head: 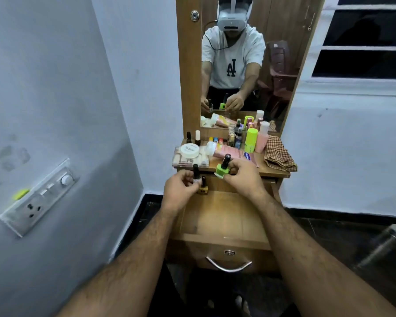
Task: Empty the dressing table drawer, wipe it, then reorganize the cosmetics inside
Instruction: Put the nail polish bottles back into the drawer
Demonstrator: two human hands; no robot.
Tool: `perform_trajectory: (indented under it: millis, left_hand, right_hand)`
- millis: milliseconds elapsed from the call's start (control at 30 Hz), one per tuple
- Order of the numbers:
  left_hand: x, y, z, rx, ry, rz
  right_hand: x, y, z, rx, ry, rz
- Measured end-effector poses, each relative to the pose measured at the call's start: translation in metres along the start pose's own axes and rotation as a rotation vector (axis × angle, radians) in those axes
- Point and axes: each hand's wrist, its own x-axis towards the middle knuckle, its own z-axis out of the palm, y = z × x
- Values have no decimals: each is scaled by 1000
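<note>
The person's left hand (181,188) is pinching a small dark-capped nail polish bottle (196,175) between thumb and fingertips, holding it upright over the far left corner of the open drawer (220,239). Just beside those fingers, on their right, a second little bottle with an amber base (203,187) is sitting at the drawer's back edge; whether the hand is touching it cannot be told. The right hand (242,177) is gripping a green nail polish bottle (223,169) with a black cap, tilted slightly, its fingers curling around the square base. Both hands are hovering near each other above the drawer's far end, whose wooden floor is lying bare below the wrists. Beyond the hands, the dressing table top (277,173) is carrying the other cosmetics: a white round jar (189,151) on a clear case past the left hand, a pink tube (226,148), a green bottle (251,139) and a checked cloth (278,154) past the right.
</note>
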Motion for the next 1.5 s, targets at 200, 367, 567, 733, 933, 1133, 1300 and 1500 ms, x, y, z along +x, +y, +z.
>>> perform_trajectory:
  millis: [200, 367, 567, 733, 933, 1133, 1300, 1500]
  left_hand:
    - [-23, -16, 15, 312, -248, -93]
    - [-16, -23, 33, 463, -332, -132]
    - [-8, -30, 45, 588, -352, -144]
    - [-1, -30, 53, 615, -314, -177]
    - [3, -30, 59, 652, -248, -208]
    - [-1, -28, 61, 635, -216, -247]
    - [-4, -21, 60, 633, -204, -288]
    - [-1, -17, 58, 659, -173, -285]
  right_hand:
    - [-29, 43, 36, -72, -110, 155]
    - [-32, 70, 53, -107, -136, 215]
    - [-13, 70, 67, -146, -186, 233]
    - [3, 67, 82, -162, -213, 235]
    - [6, 71, 93, -173, -233, 250]
    - [5, 77, 98, -118, -266, 282]
    - [3, 77, 97, 4, -257, 331]
    - [16, 63, 107, 36, -259, 347]
